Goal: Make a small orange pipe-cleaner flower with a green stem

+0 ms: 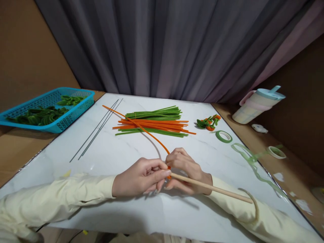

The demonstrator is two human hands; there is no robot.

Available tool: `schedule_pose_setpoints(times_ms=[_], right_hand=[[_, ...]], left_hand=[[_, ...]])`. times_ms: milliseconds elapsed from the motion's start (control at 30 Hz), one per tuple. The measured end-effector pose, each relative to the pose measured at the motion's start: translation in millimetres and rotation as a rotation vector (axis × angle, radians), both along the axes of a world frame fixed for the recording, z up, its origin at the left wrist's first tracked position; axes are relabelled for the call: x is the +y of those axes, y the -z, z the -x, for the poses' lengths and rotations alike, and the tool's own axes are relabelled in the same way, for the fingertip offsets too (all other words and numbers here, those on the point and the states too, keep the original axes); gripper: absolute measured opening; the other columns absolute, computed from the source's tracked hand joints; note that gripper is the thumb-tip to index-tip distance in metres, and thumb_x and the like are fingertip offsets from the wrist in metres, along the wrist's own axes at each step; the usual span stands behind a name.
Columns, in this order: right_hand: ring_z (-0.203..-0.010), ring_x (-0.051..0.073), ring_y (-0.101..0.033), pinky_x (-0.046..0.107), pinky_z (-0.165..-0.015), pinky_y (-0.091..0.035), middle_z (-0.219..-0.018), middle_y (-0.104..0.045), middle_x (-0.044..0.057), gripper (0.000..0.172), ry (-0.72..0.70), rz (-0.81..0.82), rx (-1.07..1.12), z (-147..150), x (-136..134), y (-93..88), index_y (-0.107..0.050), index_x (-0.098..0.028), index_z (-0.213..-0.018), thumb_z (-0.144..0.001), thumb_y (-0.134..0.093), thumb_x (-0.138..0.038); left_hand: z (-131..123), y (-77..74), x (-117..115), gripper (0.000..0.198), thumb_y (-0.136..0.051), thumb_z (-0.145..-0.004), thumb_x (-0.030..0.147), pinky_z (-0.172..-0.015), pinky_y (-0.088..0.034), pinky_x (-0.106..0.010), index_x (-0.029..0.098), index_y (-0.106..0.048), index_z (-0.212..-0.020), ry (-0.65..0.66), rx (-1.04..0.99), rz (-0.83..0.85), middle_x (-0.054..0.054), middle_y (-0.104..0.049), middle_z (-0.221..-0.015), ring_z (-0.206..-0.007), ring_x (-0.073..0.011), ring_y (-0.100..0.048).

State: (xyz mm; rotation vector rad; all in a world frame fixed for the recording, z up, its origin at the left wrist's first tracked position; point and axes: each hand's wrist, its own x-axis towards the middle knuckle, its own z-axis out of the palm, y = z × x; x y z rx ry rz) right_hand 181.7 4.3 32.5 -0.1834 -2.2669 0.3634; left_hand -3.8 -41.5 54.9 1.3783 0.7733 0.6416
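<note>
Currently, the left hand [144, 177] has its thumb and fingers pinched together on the near tip of a wooden stick [215, 187]. The stick slants down to the right, passing in front of the right hand [187, 170] and over the right sleeve [227, 185]. An orange strip [146, 132] runs from the far left, across the bundles, down to the right hand; a bit of orange shows at the stick's tip, between the hands. The right hand's fingers curl over the strip, but I cannot tell whether that grip is closed on it.

Beyond the hands, green strips [157, 115] and orange strips [162, 125] lie on the white worktop [152, 209]. Thin wires [94, 130] lie to their left, near a blue basket [67, 122] of green leaves [40, 115]. Right of the bundles sit small orange-and-green flowers [210, 128], a roll of green tape [218, 136] and a lidded cup [253, 107].
</note>
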Motion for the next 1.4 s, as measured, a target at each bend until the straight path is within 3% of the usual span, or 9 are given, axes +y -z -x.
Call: schedule_pose_setpoints(times_ms=[167,367,533,667,833,933,1033,1200,1400], right_hand=[[-0.072,0.015,-0.056,0.033,-0.068,-0.042,-0.077,-0.058,0.007,0.027,0.011,-0.114,-0.016,-0.5,2.5,-2.3,-0.048,-0.013,-0.096,-0.083,-0.056,-0.036],[-0.069,0.013,-0.053,0.032,-0.069,-0.042,-0.077,-0.060,0.006,0.012,0.027,-0.134,-0.094,-1.9,2.4,-7.2,-0.050,-0.015,-0.092,-0.085,-0.052,-0.025],[-0.067,0.012,-0.053,0.031,-0.068,-0.040,-0.073,-0.058,0.004,0.008,0.050,-0.170,-0.152,-3.9,2.9,-8.9,-0.051,-0.017,-0.086,-0.087,-0.045,-0.023],[-0.063,0.012,-0.050,0.031,-0.067,-0.039,-0.069,-0.056,0.004,0.022,0.036,-0.154,-0.229,-5.9,4.9,-9.9,-0.051,-0.017,-0.082,-0.091,-0.032,-0.022],[-0.074,0.014,-0.054,0.033,-0.074,-0.043,-0.080,-0.061,0.008,0.037,-0.059,0.019,-0.391,-10.6,9.9,-26.3,-0.056,-0.015,-0.088,-0.095,-0.025,-0.033],[-0.097,0.014,-0.055,0.029,-0.086,-0.045,-0.106,-0.060,0.012,0.032,-0.140,0.214,-0.484,-13.9,12.5,-40.0,-0.056,-0.012,-0.107,-0.094,-0.033,-0.030],[-0.101,0.012,-0.056,0.023,-0.087,-0.047,-0.115,-0.058,0.012,0.026,-0.148,0.324,-0.501,-15.8,14.6,-45.7,-0.055,-0.012,-0.112,-0.091,-0.040,-0.017],[-0.098,0.014,-0.057,0.026,-0.084,-0.048,-0.109,-0.059,0.011,0.029,-0.039,0.213,-0.455,-18.5,19.7,-39.4,-0.063,-0.015,-0.103,-0.087,-0.040,-0.006],[-0.082,0.013,-0.054,0.025,-0.071,-0.044,-0.095,-0.059,0.007,0.037,0.011,0.020,-0.586,-20.8,21.1,-50.4,-0.063,-0.022,-0.104,-0.088,-0.036,-0.004]], left_hand=[[1.6,0.5,1.5,0.024,-0.043,-0.089,0.031,-0.038,-0.030,-0.014,0.013,-0.052,-0.076,0.009,0.106,-0.202,0.003,-0.050,-0.052,-0.039,-0.0030,-0.036],[4.7,0.2,4.3,0.020,-0.040,-0.090,0.023,-0.051,-0.038,-0.015,0.014,-0.055,-0.081,-0.013,0.238,-0.607,0.000,-0.057,-0.063,-0.053,-0.0064,-0.046],[6.9,1.6,6.4,0.024,-0.036,-0.091,0.024,-0.055,-0.039,-0.017,0.015,-0.056,-0.083,0.016,0.304,-0.699,-0.001,-0.059,-0.068,-0.056,-0.0079,-0.048],[8.3,5.3,7.4,0.025,-0.035,-0.092,0.027,-0.058,-0.040,-0.017,0.015,-0.056,-0.084,0.018,0.330,-0.737,-0.003,-0.061,-0.073,-0.060,-0.0090,-0.051],[7.9,2.8,8.0,0.022,-0.040,-0.091,0.025,-0.054,-0.038,-0.016,0.015,-0.058,-0.082,-0.010,0.305,-0.653,0.000,-0.057,-0.064,-0.055,-0.0074,-0.048],[6.9,-1.2,9.9,0.024,-0.041,-0.090,0.027,-0.047,-0.034,-0.016,0.014,-0.057,-0.078,-0.018,0.252,-0.444,0.003,-0.051,-0.055,-0.046,-0.0052,-0.042],[5.7,-3.8,12.5,0.030,-0.041,-0.090,0.034,-0.041,-0.030,-0.016,0.014,-0.052,-0.072,-0.004,0.197,-0.202,0.005,-0.046,-0.050,-0.039,-0.0042,-0.035],[3.8,-5.8,14.6,0.031,-0.041,-0.090,0.036,-0.043,-0.032,-0.017,0.013,-0.052,-0.073,0.022,0.110,-0.025,0.006,-0.046,-0.049,-0.039,-0.0040,-0.035],[4.5,-3.0,13.6,0.035,-0.042,-0.090,0.039,-0.043,-0.031,-0.016,0.011,-0.058,-0.076,0.027,0.133,-0.023,0.006,-0.046,-0.045,-0.037,-0.0034,-0.035]])
